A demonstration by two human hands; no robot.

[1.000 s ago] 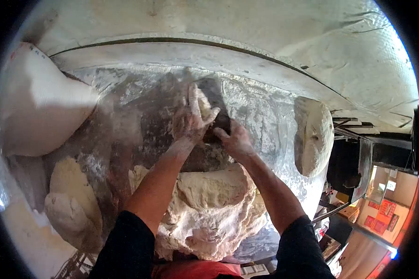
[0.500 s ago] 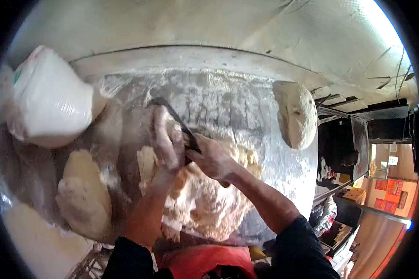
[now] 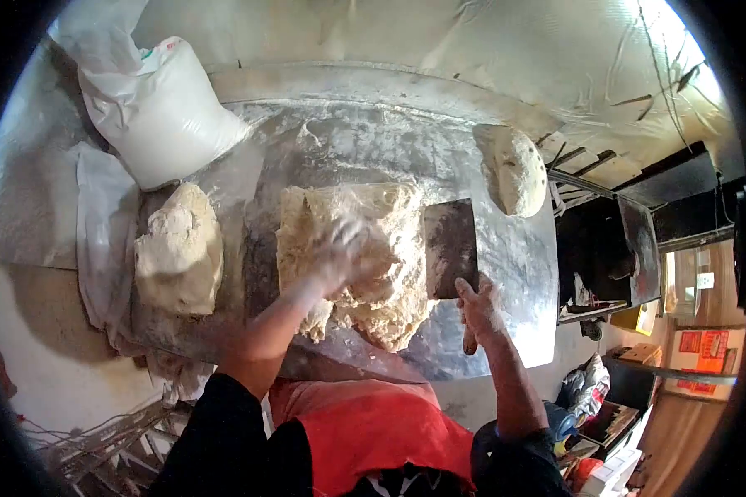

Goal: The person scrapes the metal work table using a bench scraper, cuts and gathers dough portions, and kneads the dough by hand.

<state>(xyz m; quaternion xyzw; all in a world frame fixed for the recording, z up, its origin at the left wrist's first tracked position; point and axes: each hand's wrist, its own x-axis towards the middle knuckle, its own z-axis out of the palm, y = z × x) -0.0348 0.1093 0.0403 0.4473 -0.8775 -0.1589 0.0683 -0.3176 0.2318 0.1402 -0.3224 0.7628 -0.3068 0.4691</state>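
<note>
A large, rough mass of pale dough (image 3: 389, 311) lies on the floured worktop in front of me. Over its middle is my left hand (image 3: 344, 253), smeared by motion, so its fingers are unclear. To the right of the dough, my right hand (image 3: 481, 306) is closed round the wooden handle of a broad, dark, rectangular-bladed cleaver (image 3: 452, 248). The blade's left edge is close beside the dough; whether they touch I cannot tell.
A smaller dough lump (image 3: 181, 253) lies at the left, below a full white sack (image 3: 162, 120). Another dough piece (image 3: 518, 174) sits at the back right of the metal worktop (image 3: 518, 273). Dark shelving (image 3: 609, 248) stands beyond the right edge.
The cleaver has moved from the back left of the dough to its right side, with my right hand on it. My left hand has come off the blade, and the dough looks more spread and squarer.
</note>
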